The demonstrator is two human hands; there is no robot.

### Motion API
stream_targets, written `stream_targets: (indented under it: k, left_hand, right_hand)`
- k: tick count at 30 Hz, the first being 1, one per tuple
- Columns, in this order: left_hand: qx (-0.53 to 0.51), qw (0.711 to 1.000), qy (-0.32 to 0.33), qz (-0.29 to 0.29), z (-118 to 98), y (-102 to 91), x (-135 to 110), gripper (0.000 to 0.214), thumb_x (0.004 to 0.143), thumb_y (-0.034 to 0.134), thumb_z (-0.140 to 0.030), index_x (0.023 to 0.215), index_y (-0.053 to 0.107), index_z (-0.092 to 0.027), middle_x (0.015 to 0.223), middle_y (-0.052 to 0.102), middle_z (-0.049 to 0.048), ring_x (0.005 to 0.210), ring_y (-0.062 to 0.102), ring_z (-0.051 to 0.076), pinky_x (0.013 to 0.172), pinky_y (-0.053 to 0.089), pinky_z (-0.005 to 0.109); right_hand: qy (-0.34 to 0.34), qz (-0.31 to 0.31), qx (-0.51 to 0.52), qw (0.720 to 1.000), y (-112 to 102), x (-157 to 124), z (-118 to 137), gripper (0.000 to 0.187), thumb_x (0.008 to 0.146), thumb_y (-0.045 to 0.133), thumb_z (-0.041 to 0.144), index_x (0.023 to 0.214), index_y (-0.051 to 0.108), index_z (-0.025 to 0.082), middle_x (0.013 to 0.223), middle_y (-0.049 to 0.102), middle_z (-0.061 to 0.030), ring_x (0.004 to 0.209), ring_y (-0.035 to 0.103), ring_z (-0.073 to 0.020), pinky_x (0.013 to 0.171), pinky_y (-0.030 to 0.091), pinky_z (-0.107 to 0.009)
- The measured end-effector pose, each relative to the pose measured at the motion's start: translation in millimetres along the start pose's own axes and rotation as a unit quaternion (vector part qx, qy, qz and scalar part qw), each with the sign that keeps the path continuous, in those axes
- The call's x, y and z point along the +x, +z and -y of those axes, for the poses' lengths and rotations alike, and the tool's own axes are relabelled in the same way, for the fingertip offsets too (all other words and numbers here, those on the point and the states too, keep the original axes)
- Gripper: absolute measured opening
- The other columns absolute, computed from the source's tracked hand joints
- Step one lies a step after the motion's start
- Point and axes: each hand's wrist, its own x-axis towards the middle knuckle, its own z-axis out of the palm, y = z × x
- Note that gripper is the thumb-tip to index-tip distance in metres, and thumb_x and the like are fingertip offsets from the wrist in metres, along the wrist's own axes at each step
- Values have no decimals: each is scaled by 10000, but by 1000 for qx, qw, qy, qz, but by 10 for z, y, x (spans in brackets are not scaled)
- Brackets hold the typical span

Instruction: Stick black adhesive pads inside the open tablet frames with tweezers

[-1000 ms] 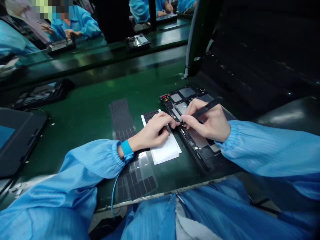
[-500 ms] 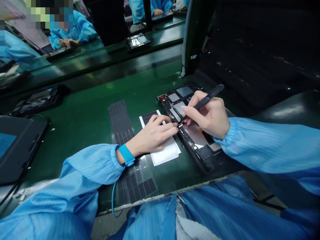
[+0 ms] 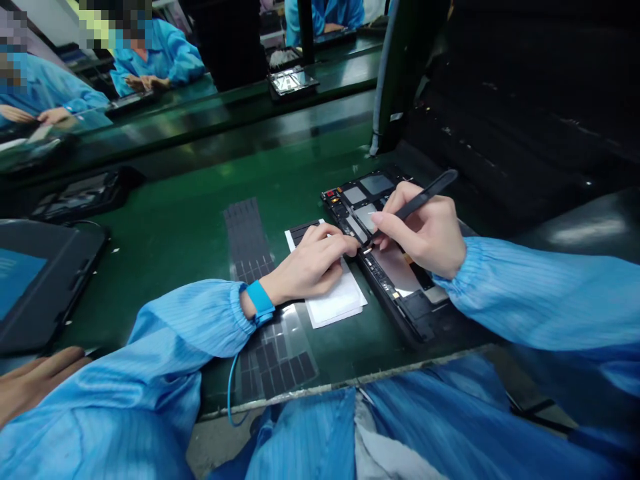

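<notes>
In my right hand (image 3: 425, 230) is a pair of black tweezers (image 3: 431, 191), gripped like a pen with the tips pointing down. They reach the near-left edge of an opened tablet (image 3: 395, 267), whose dark frame and inner parts are exposed. My left hand (image 3: 317, 260) lies across a white backing sheet (image 3: 335, 303), its bent fingers close together. Its fingertips meet the tablet's left edge beside the tweezer tips; anything between them is hidden. A blue wrist strap (image 3: 260, 301) circles my left wrist. Left of it lies a clear sheet with black adhesive strips (image 3: 245, 230).
A dark case with a blue panel (image 3: 45, 287) stands at the left, with a co-worker's hand (image 3: 45, 377) below it. More opened devices (image 3: 83, 193) lie behind. Across the bench sit co-workers in blue sleeves (image 3: 183, 57). A dark upright panel (image 3: 407, 73) borders the right.
The view has shifted slightly, so the scene sits a little further right. A co-worker's hand has come in at the lower left. Both my hands keep nearly the same place at the tablet.
</notes>
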Motion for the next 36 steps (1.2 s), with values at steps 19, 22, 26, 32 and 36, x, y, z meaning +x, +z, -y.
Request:
stream_targets:
  k: [19,22,26,32,36]
  left_hand:
    - [-156,814,-389,402,459,-917,-238,201,511,684,-91,697,631,-146,630,591,-38,647,539,143,580,409,240]
    - [-197,805,-400,392,468,-947,-217,239,489,683,-35,700,638,-137,641,610,-37,677,552,142,596,429,237]
    - [-196,812,-382,395,467,-980,-220,211,525,706,-58,720,647,-112,629,611,-22,660,526,115,611,437,235]
    - [-199,819,-353,406,514,-972,-251,236,538,681,-91,764,665,-156,689,637,-9,664,564,144,582,448,251]
    - [-213,819,-353,399,532,-959,-256,221,513,686,-98,722,658,-165,667,630,-11,656,577,159,560,449,258]
  right_hand:
    - [-53,336,38,940,1105,263,343,129,789,599,263,736,588,145,758,615,-17,674,558,-132,592,421,-249]
    - [-53,300,40,952,1189,298,255,143,781,603,262,707,578,142,731,607,-16,671,556,-134,599,417,-255]
    - [10,305,101,947,1178,296,210,154,771,618,273,705,551,150,690,608,-12,631,588,-139,578,458,-257]
    - [38,311,130,941,1187,283,190,201,739,672,315,702,555,156,687,625,-10,649,627,-158,595,503,-272]
    - [45,303,128,943,1228,282,175,216,728,694,335,707,574,157,681,634,-14,660,636,-168,599,515,-281]
